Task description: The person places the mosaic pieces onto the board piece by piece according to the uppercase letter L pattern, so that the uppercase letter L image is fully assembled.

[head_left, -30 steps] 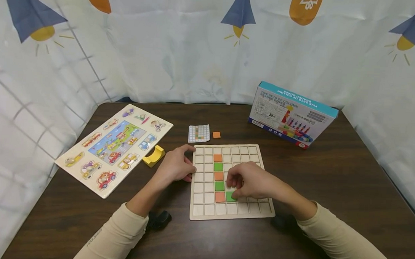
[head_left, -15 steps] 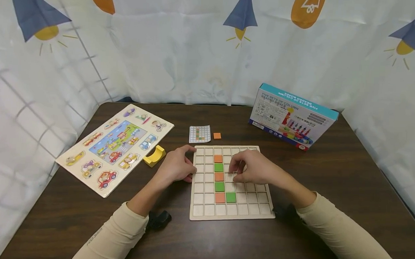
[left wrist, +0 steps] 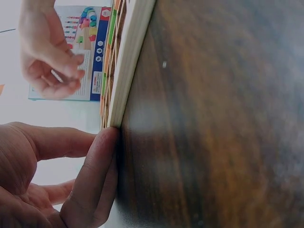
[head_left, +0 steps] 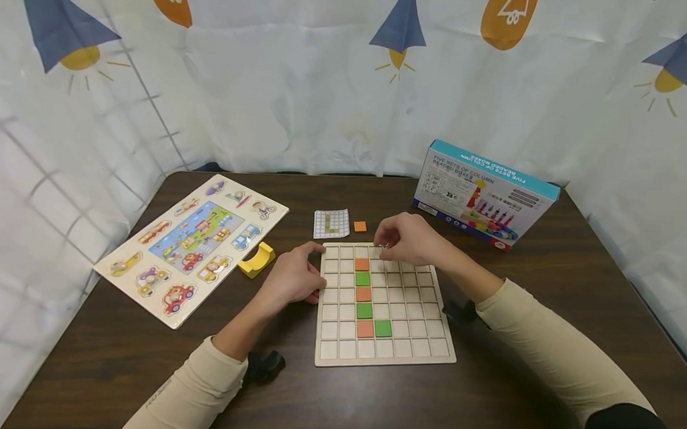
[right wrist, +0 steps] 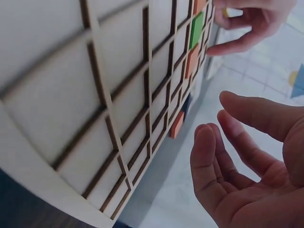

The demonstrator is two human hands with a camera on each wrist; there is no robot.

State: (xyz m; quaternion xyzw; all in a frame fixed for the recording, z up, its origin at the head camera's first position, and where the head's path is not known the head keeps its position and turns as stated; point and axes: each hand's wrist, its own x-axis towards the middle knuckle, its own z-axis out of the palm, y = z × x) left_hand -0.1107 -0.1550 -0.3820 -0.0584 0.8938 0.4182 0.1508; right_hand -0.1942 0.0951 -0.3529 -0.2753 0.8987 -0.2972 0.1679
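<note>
A wooden grid board (head_left: 385,362) lies flat on the table. A column of alternating orange and green square tiles (head_left: 363,294) sits in its cells, with one green tile (head_left: 382,328) beside the lowest orange one. My left hand (head_left: 289,274) rests against the board's left edge, its fingertips touching the rim near the far corner. Over the far edge of the board hovers my right hand (head_left: 413,239), fingers loosely bent, with nothing between thumb and fingers in the right wrist view. Just beyond the board lies a loose orange tile (head_left: 360,226), left of that hand.
A small pattern card (head_left: 331,224) lies beside the loose tile. To the left are a picture puzzle board (head_left: 191,247) and a yellow curved block (head_left: 257,260). A toy box (head_left: 486,194) stands at the back right. A printed curtain (head_left: 325,100) hangs behind the table.
My right hand has moved away from the green tile at the column's foot, across the board to its far edge. That tile now shows fully. My left hand stays at the board's edge.
</note>
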